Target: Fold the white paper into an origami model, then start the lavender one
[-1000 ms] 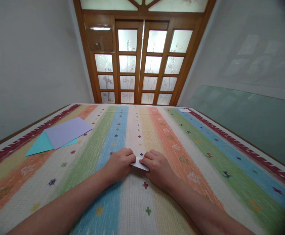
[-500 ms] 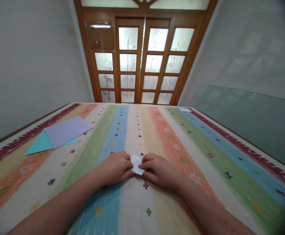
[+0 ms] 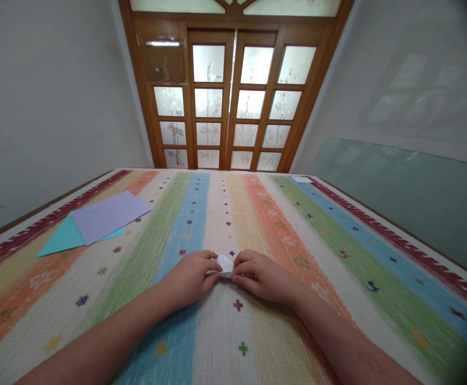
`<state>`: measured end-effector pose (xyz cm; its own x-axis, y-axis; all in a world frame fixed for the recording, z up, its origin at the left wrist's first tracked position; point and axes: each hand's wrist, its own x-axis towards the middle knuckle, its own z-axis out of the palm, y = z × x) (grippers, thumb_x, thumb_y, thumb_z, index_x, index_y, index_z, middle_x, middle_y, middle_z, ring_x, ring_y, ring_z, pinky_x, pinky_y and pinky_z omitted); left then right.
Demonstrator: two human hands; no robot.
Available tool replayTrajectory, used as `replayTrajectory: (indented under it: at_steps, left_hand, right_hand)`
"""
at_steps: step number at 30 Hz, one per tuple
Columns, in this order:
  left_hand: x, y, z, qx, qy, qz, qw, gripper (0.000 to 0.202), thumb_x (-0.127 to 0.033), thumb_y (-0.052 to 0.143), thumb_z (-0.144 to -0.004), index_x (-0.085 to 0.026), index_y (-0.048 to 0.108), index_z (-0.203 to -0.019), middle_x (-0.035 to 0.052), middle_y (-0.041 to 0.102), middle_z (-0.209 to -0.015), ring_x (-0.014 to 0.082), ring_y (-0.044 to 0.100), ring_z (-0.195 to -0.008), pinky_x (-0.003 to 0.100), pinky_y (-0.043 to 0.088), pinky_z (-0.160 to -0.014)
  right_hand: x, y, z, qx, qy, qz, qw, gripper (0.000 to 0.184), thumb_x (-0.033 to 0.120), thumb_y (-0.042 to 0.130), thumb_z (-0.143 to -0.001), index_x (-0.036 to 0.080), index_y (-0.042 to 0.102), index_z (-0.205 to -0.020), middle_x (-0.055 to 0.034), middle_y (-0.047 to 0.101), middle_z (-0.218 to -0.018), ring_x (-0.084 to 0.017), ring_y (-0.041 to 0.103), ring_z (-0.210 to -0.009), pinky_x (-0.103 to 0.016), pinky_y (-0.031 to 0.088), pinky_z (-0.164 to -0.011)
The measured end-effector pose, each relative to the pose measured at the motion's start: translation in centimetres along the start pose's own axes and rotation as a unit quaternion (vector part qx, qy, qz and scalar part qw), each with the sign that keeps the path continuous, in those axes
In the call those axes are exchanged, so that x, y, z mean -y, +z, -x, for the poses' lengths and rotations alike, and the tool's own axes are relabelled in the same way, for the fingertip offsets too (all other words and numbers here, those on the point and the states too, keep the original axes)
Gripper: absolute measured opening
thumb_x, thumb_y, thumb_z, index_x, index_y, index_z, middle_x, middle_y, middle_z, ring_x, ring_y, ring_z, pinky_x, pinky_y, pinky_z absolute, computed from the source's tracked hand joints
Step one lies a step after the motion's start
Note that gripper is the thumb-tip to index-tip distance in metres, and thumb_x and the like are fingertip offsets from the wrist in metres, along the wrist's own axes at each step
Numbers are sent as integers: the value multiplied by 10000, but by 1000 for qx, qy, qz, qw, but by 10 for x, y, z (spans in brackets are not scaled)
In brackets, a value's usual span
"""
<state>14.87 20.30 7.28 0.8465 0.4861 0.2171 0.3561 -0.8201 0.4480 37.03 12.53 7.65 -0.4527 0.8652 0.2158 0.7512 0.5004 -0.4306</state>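
A small piece of folded white paper [image 3: 226, 265] is held between my two hands, low over the middle of the striped tablecloth [image 3: 217, 331]. My left hand [image 3: 199, 271] pinches its left side between thumb and fingers. On the opposite side, my right hand [image 3: 257, 274] grips the paper the same way. The paper's middle part shows as a raised, creased shape; its side edges are hidden under my fingers.
To the left lie a purple sheet [image 3: 109, 215] and, partly under it, a turquoise sheet [image 3: 63, 238]. A small white paper [image 3: 302, 180] rests near the far right corner. Beyond the table stand wooden doors [image 3: 229, 107] with glass panes; a greenish panel [image 3: 402, 198] leans at right.
The white paper has gone from a flatter diamond shape with a point toward me to a shorter, raised form. My fingers have shifted slightly along its sides.
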Motion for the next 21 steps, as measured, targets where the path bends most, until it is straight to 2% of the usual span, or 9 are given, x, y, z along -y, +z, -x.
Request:
replayTrajectory:
  at_steps: [4, 8, 13, 21]
  left_hand:
    - [-2, 2, 1, -9, -26, 6, 1000, 232, -172, 559, -875, -221, 743, -1008, 90, 666, -1164, 235, 629, -1056, 383, 484, -939]
    - [1, 5, 1, -9, -24, 21, 999, 238, -140, 571, -854, -222, 741, -999, 72, 679, -1124, 215, 642, -1012, 370, 492, -927]
    - [6, 8, 0, 3, 21, 25, 999, 237, -121, 582, -842, -220, 740, -988, 72, 673, -1160, 212, 616, -1081, 362, 465, -978]
    - [3, 3, -1, 39, 92, 9, 995, 322, -96, 519, -849, -190, 685, -1109, 90, 661, -1175, 215, 606, -1097, 349, 462, -975]
  right_hand:
    - [2, -1, 1, 0, -7, -3, 1000, 133, 222, 624, -890, 216, 742, -950, -49, 665, -942, -167, 597, -883, -289, 430, -797]
    - [3, -2, 2, 5, -5, 2, 1000, 182, 202, 653, -854, 219, 734, -1017, -60, 659, -970, -180, 594, -906, -299, 434, -807]
    - [3, -1, 2, -3, -7, 6, 1000, 142, 199, 651, -853, 208, 744, -960, -67, 663, -942, -182, 597, -897, -302, 434, -805]
    - [1, 0, 2, 2, 0, 12, 1000, 147, 222, 641, -865, 223, 750, -964, -56, 680, -952, -182, 607, -899, -309, 438, -819]
